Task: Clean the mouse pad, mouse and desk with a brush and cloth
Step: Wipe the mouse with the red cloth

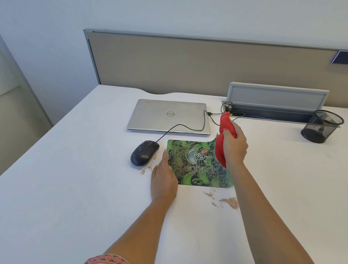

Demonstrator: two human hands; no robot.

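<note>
A green Logitech mouse pad lies on the white desk. My left hand rests flat on the pad's left edge, fingers together. My right hand is closed around a bunched red cloth, held just above the pad's right side, whose far right corner curls up. A black wired mouse sits on the desk left of the pad. Brown crumbs lie on the desk in front of the pad, and more crumbs lie beside the mouse. No brush is in view.
A shut silver laptop lies behind the pad, with the mouse cable looping over it to a cable tray at the back. A black mesh pen holder stands at the right. A beige partition bounds the desk's far edge.
</note>
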